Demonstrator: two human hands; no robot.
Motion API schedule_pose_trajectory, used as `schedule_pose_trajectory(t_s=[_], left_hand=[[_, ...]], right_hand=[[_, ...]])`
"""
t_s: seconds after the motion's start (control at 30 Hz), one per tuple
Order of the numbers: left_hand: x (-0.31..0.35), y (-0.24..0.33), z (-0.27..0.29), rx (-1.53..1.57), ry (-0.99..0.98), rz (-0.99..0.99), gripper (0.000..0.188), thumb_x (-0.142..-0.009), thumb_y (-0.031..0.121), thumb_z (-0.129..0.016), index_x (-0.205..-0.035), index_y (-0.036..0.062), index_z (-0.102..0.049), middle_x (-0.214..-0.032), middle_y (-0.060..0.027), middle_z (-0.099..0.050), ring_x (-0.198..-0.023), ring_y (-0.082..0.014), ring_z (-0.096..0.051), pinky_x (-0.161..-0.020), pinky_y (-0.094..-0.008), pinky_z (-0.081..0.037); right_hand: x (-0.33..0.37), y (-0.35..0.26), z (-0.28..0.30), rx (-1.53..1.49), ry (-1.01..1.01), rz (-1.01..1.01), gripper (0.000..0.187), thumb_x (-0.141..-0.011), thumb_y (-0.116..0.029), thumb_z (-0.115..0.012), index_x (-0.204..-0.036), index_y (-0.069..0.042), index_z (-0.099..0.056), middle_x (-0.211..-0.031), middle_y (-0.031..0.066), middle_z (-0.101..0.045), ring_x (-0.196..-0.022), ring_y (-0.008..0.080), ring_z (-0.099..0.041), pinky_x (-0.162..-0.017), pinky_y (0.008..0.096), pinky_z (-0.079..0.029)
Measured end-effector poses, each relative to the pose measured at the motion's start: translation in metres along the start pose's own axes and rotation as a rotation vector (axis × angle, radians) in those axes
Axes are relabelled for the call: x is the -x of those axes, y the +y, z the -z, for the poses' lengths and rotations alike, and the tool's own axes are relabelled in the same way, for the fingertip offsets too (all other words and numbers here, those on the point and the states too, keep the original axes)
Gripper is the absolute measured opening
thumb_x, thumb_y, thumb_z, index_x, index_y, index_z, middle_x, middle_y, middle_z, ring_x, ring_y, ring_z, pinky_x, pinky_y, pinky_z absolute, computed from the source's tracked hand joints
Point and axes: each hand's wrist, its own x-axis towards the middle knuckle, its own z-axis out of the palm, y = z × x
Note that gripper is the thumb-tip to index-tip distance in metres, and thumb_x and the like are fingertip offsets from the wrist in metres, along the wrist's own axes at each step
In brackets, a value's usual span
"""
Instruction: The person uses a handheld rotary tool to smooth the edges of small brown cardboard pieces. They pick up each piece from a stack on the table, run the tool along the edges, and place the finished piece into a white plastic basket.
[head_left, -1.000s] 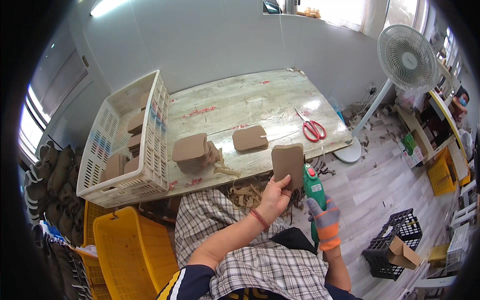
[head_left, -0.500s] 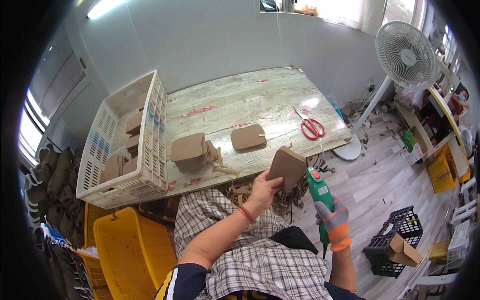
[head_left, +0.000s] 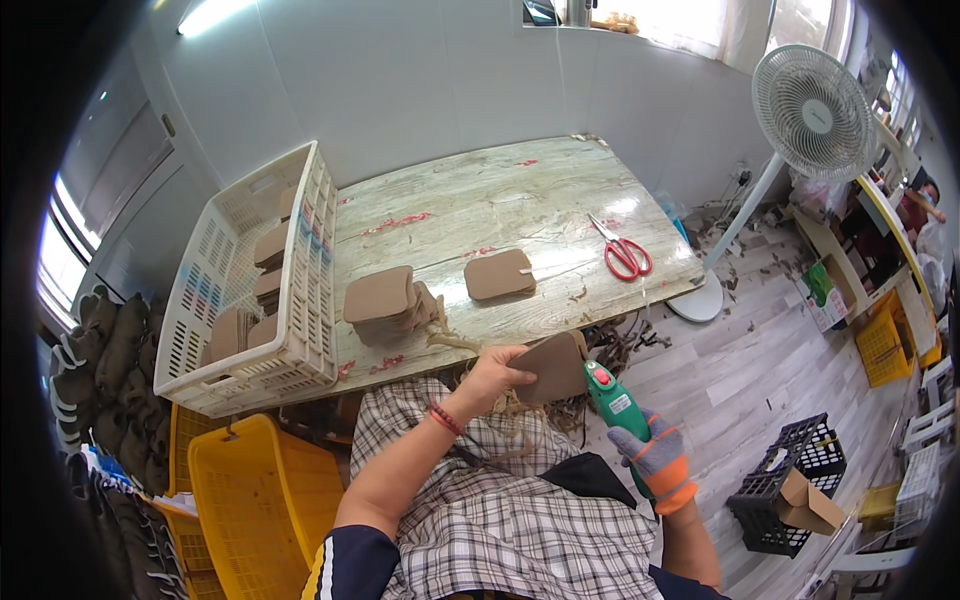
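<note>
My left hand (head_left: 495, 378), bare with a red bracelet at the wrist, pinches a brown rounded fabric pad (head_left: 553, 370) by its left edge, above my lap. In a grey and orange glove, my right hand (head_left: 655, 455) grips a green handheld electric cutter (head_left: 615, 400) with a red switch. The cutter's head meets the right edge of the pad. On the table behind, a thick stack of similar brown pads (head_left: 380, 297) stands at the left, with fabric scraps beside it. A smaller pile of pads (head_left: 500, 274) lies to its right.
Red-handled scissors (head_left: 627, 258) lie at the right of the wooden table (head_left: 450, 205). A white crate (head_left: 320, 230) holding pads stands at the left, with a yellow crate (head_left: 255, 490) below. A fan (head_left: 815, 115), scraps on the floor and a black crate (head_left: 790, 480) are at the right.
My left hand has turned the pad and brought it down and left. My right hand has moved the cutter left, so its head now touches the pad's right edge.
</note>
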Motion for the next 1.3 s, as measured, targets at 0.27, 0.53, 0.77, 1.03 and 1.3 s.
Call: schedule_pose_trajectory(t_s=[0.27, 0.53, 0.77, 1.03, 1.3], left_hand=[[0.014, -0.003, -0.001, 0.0, -0.074, 0.07, 0.027, -0.076, -0.008, -0.063, -0.102, -0.0011, -0.063, -0.09, -0.0008, -0.065, -0.082, -0.0087, -0.058, -0.077, -0.0239, -0.047], [0.02, 0.025, 0.016, -0.023, 0.106, -0.104, 0.019, -0.073, -0.004, -0.069, -0.087, 0.0057, -0.061, -0.084, 0.0015, -0.064, -0.076, -0.0055, -0.057, -0.067, -0.0207, -0.046], [0.02, 0.03, 0.02, 0.144, 0.152, -0.089, 0.015, -0.073, 0.0, -0.072, -0.085, 0.0042, -0.063, -0.079, 0.0001, -0.065, -0.071, -0.0074, -0.059, -0.067, -0.0228, -0.047], [0.021, 0.03, 0.02, 0.007, 0.113, -0.062, 0.015, -0.076, 0.001, -0.069, -0.09, 0.0024, -0.064, -0.082, -0.0011, -0.065, -0.074, -0.0079, -0.059, -0.069, -0.0229, -0.047], [0.022, 0.04, 0.018, -0.119, 0.047, -0.044, 0.013, -0.078, 0.002, -0.067, -0.09, 0.0015, -0.065, -0.084, -0.0013, -0.066, -0.076, -0.007, -0.059, -0.071, -0.0222, -0.048]], right_hand=[[-0.005, -0.009, -0.004, -0.197, -0.084, -0.123, 0.04, -0.078, -0.022, -0.074, -0.105, 0.002, -0.058, -0.072, 0.0035, -0.063, -0.052, 0.0077, -0.054, -0.048, 0.0222, -0.043], [0.002, -0.015, 0.002, -0.331, -0.175, -0.18, 0.033, -0.081, -0.02, -0.071, -0.102, 0.002, -0.058, -0.069, 0.0019, -0.06, -0.053, 0.0071, -0.053, -0.048, 0.0213, -0.044], [0.003, -0.012, -0.002, -0.326, -0.25, -0.153, 0.035, -0.081, -0.021, -0.072, -0.103, 0.003, -0.059, -0.067, 0.0007, -0.058, -0.053, 0.0061, -0.052, -0.048, 0.0211, -0.043], [0.004, -0.012, -0.003, -0.25, -0.252, -0.148, 0.039, -0.079, -0.022, -0.074, -0.106, 0.003, -0.059, -0.07, 0.0013, -0.059, -0.054, 0.0061, -0.052, -0.049, 0.0215, -0.043], [0.004, 0.002, 0.0, -0.105, -0.289, -0.162, 0.045, -0.077, -0.027, -0.075, -0.108, 0.001, -0.059, -0.074, 0.0016, -0.061, -0.057, 0.0064, -0.054, -0.051, 0.0214, -0.044]])
